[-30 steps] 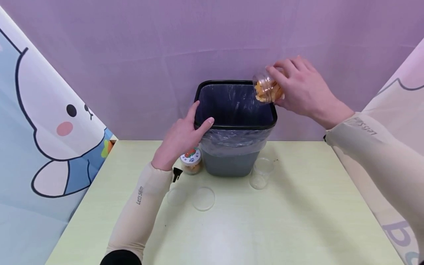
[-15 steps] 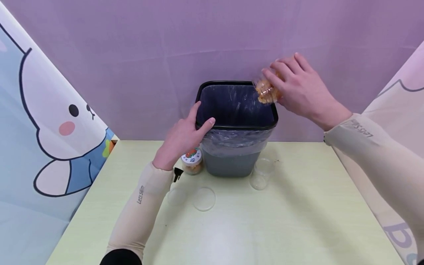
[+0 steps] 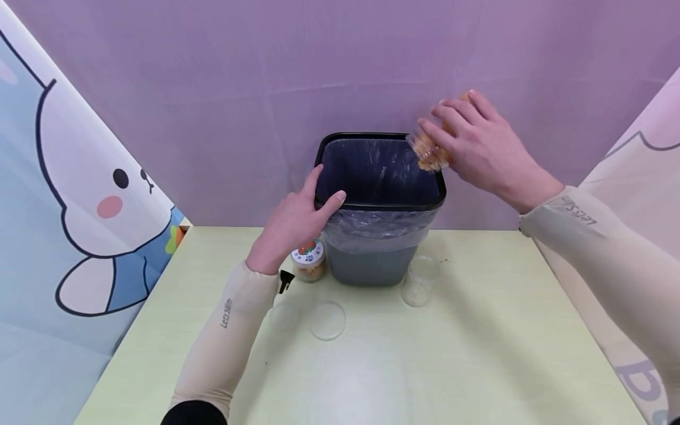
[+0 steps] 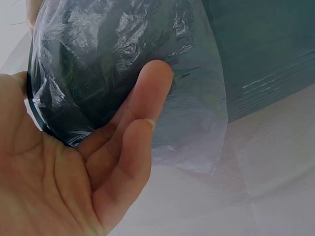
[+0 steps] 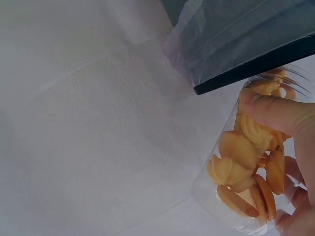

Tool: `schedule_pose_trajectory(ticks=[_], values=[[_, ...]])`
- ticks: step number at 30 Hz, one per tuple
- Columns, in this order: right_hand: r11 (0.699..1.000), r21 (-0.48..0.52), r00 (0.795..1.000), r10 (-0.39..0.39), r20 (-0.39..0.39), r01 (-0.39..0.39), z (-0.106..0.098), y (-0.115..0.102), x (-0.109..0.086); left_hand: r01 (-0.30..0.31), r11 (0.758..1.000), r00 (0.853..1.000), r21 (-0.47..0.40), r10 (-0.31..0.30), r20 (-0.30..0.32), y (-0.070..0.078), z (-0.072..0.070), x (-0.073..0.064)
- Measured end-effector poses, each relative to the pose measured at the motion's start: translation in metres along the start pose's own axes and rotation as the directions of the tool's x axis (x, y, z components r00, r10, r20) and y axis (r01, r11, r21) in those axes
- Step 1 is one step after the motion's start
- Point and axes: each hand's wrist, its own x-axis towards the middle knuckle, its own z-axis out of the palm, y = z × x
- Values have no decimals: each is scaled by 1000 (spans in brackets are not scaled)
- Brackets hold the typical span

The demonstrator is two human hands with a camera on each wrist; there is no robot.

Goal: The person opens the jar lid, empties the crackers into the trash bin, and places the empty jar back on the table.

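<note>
At the back of the table stands a grey trash can [image 3: 368,260] with a black rim and a clear bag folded over it. My left hand [image 3: 297,218] grips its left rim; in the left wrist view the fingers [image 4: 135,152] curl against the bagged outside. My right hand [image 3: 480,144] holds a clear plastic jar [image 3: 427,147] tilted, its mouth toward the can's right rim. Pale golden piped cookies [image 5: 241,152] fill much of this jar in the right wrist view. The jar's far side is hidden by the hand.
A cookie jar with a printed white lid [image 3: 308,254] stands left of the can. A clear empty jar [image 3: 421,280] stands to its right. Clear round lids [image 3: 327,320] lie in front on the pale table [image 3: 414,366]. A purple cloth [image 3: 212,118] hangs behind.
My right hand has tipped the jar further, its mouth now lower and the cookies shifted toward it. The left hand keeps its place on the rim.
</note>
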Motion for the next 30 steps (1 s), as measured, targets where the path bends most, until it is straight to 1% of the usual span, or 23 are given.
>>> schedule_pose_trajectory(ticks=[3,9,16,22,30], values=[[1000,-9,1000,-4,-2,4,0,0,-1,-1,1000,1000,-2,1,1,0,0,0],[1000,-16,999,-25,-32,24,3,1,0,3,1000,1000,-2,-3,5,1,0,0],[1000,-12,999,-4,-39,4,1,2,0,8,1000,1000,2,-8,8,1,-1,0],[999,-32,999,-14,-50,12,0,3,2,10,1000,1000,4,-10,10,1,-1,1],[1000,-24,998,-11,-63,10,1,4,1,14,1000,1000,4,-14,13,-1,0,2]])
